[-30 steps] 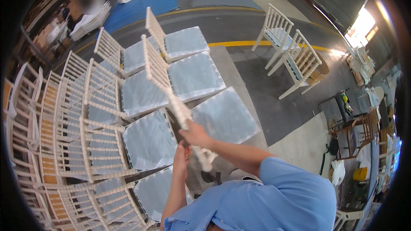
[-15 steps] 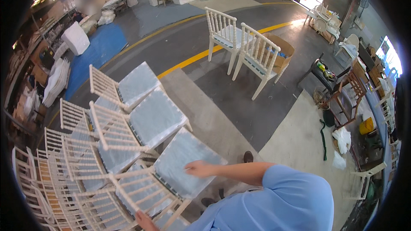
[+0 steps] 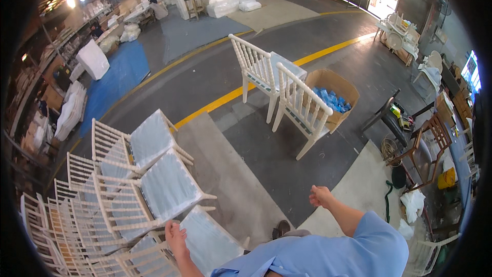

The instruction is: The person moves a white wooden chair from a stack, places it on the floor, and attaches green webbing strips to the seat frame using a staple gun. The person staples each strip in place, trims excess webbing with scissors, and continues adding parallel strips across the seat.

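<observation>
My left hand point(image 3: 177, 237) is held up beside the nearest cream chair point(image 3: 212, 246), its fingers loosely bent and a little apart, with nothing visible in it. That chair has a pale grey-blue seat and stands at the front of a tightly packed group. Over the floor to the right, my right hand point(image 3: 321, 196) is away from any chair. Its fingers are curled closed, hiding whatever may be inside. Ahead, two more cream chairs, one farther off point(image 3: 251, 61) and one nearer point(image 3: 303, 100), stand side by side with their spindle backs toward me.
A cardboard box point(image 3: 344, 83) holding blue plastic sits behind the nearer standing chair. To the right are a dark brown wooden chair point(image 3: 435, 141) and a white bag point(image 3: 412, 204). Yellow floor lines point(image 3: 218, 103) cross the workshop. White wrapped stacks point(image 3: 223, 2) stand far back.
My right hand has left the chair seat and swung right over the floor. My left hand has come off the chair back and risen. The view has shifted, bringing the two standing chairs closer.
</observation>
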`<state>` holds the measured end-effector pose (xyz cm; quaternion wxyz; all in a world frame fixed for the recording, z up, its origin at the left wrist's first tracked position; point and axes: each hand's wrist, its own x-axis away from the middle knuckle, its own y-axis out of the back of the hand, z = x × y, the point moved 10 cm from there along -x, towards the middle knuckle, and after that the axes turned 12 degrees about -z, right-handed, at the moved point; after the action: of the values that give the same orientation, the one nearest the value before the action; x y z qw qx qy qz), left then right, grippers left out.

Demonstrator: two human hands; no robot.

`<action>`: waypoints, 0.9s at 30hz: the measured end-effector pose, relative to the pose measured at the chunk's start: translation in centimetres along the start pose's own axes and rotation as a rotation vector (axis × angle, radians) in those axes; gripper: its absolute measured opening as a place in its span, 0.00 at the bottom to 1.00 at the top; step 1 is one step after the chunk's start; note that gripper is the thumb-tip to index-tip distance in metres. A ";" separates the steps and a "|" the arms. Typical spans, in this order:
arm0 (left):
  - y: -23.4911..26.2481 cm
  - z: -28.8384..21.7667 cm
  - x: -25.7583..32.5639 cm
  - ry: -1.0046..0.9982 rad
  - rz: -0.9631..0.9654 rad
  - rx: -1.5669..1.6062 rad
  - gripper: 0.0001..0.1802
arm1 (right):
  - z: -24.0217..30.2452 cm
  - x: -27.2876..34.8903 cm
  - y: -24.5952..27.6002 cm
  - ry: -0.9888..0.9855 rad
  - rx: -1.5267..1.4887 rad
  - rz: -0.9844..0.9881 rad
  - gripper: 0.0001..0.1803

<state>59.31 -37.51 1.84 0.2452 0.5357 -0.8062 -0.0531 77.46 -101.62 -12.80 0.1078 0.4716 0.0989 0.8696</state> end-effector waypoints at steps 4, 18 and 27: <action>-8.2 -4.1 -1.7 0.076 0.081 0.107 0.29 | 10.0 -2.5 -6.6 0.031 -0.116 0.088 0.25; -61.3 -36.5 -13.3 -0.044 0.836 0.174 0.32 | 52.7 -5.4 -17.8 0.732 -0.075 0.247 0.20; -99.2 -42.3 -9.2 0.357 0.935 0.061 0.61 | 76.6 -30.8 -12.1 0.451 0.054 -0.152 0.32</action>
<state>164.37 -63.49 1.17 0.3612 0.1247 -0.9067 0.1783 159.45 -93.27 0.37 0.1353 0.2593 0.1788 0.9394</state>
